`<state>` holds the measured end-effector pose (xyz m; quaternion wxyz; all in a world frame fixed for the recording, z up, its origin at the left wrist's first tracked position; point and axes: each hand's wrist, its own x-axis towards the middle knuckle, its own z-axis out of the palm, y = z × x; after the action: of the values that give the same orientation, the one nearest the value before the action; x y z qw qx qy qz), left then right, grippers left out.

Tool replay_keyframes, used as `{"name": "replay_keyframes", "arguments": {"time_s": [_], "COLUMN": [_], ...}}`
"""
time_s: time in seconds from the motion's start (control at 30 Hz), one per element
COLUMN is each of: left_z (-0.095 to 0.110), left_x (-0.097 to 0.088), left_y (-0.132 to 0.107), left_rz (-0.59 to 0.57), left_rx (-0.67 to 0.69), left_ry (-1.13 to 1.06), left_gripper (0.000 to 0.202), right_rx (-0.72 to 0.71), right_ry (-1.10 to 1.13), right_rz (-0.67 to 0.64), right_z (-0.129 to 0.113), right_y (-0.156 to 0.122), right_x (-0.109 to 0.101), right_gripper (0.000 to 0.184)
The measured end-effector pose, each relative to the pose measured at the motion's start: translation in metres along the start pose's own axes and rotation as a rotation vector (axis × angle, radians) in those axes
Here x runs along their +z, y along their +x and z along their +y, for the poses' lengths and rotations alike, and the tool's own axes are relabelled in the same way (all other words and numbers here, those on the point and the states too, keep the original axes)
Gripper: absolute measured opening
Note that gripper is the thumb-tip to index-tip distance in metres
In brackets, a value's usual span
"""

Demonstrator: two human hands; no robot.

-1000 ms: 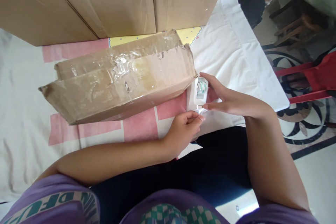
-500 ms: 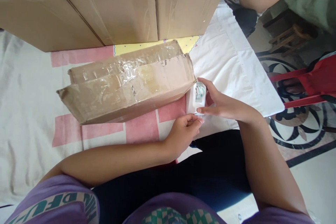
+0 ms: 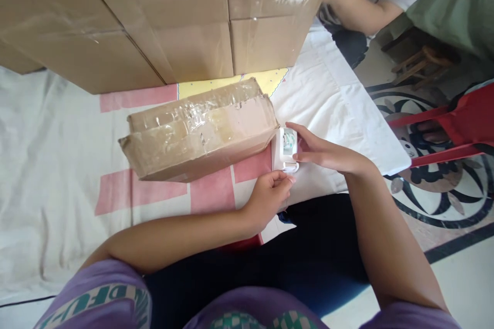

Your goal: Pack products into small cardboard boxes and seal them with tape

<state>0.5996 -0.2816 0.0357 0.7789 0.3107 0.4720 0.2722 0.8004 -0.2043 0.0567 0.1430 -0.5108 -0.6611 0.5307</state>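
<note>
Nearest the camera, at the lower edge of the view, sit the person's purple shirt with green checked print and dark trousers. Just beyond them, the left hand reaches in from the left over the worktop's near edge; its grip is a close pinch, thumb and fingertips drawn together right at the near end of a white dispenser. Whether a strip lies between those fingertips is too small to tell. The right hand comes from the other side, its grip curved around the dispenser, thumb toward the near end and fingers along the far right side, spread only as wide as the casing. The dispenser is on or just above the worktop, which is spread with white cloth bearing pink blocks and a yellow patch. A clear window shows pale green marks inside the casing.

Close by on the left lies a worn, tape-covered cardboard box, its right corner next to the dispenser. Past it, stacked cartons stand along the far side. To the right are a red chair and a patterned floor, and farther off, a wooden stool and a co-worker's bare arm.
</note>
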Motion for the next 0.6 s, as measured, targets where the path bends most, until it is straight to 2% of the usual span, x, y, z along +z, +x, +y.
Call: {"name": "replay_keyframes", "arguments": {"time_s": [0.13,0.27,0.4,0.6], "left_z": [-0.003,-0.007,-0.011,-0.016], "left_x": [0.009,0.021,0.028,0.029], "left_y": [-0.003,-0.002,0.002,0.005], "left_rz": [0.106,0.216,0.312,0.372], "left_rx": [0.076,0.154,0.181,0.267], "left_ry": [-0.004,0.000,0.010,0.072], "left_gripper": [0.024,0.028,0.038,0.034], "right_rx": [0.015,0.031,0.035,0.010], "right_ry": [0.043,-0.063,-0.110,-0.148], "right_rz": [0.177,0.334,0.346,0.371], "right_z": [-0.007,-0.015,-0.017,-0.017], "right_y": [0.008,0.011,0.011,0.011], "right_x": [0.014,0.025,0.028,0.025], "right_gripper": [0.050,0.046,0.045,0.042]}}
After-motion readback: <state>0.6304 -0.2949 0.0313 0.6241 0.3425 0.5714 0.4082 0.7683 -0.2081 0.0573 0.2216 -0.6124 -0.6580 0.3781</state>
